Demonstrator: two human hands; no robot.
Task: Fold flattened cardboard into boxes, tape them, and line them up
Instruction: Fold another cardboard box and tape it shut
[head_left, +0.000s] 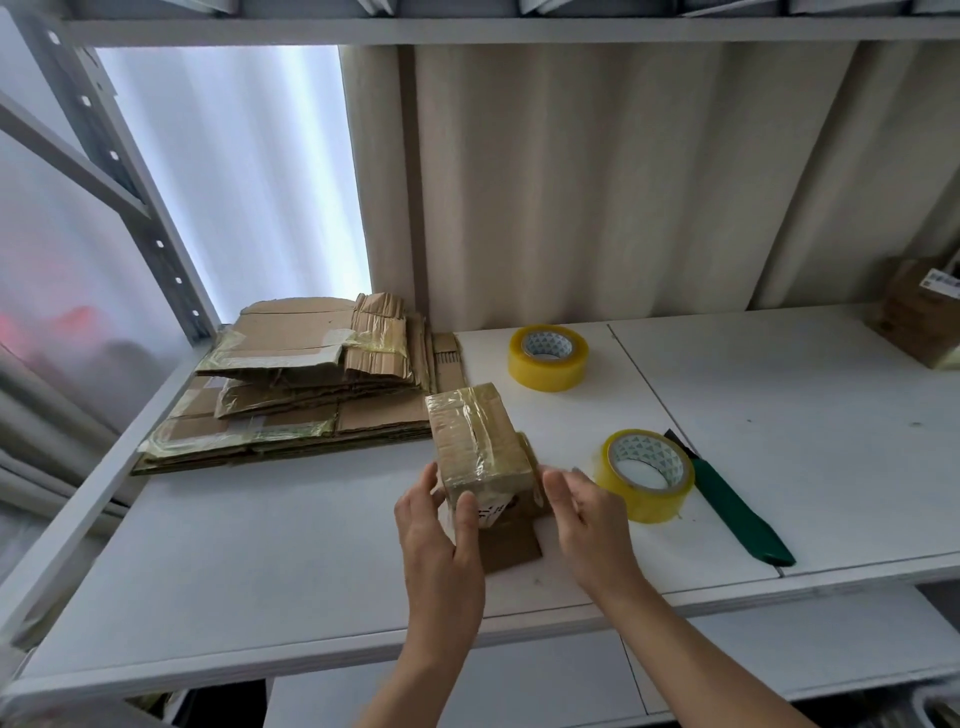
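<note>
1. The small brown cardboard box wrapped in glossy clear tape (480, 447) stands on the white shelf top (260, 545), beside the stack of flattened cardboard (306, 384).
2. Left hand (439, 540) holds its near end, thumb across the face; right hand (584, 519) is open, fingers relaxed just beside it.
3. Looks light and fairly stiff, but the tape is probably slippery; better to hold it by two opposite side walls.

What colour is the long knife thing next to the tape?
Green, with a black tip. The knife shows best in the head view.
</note>
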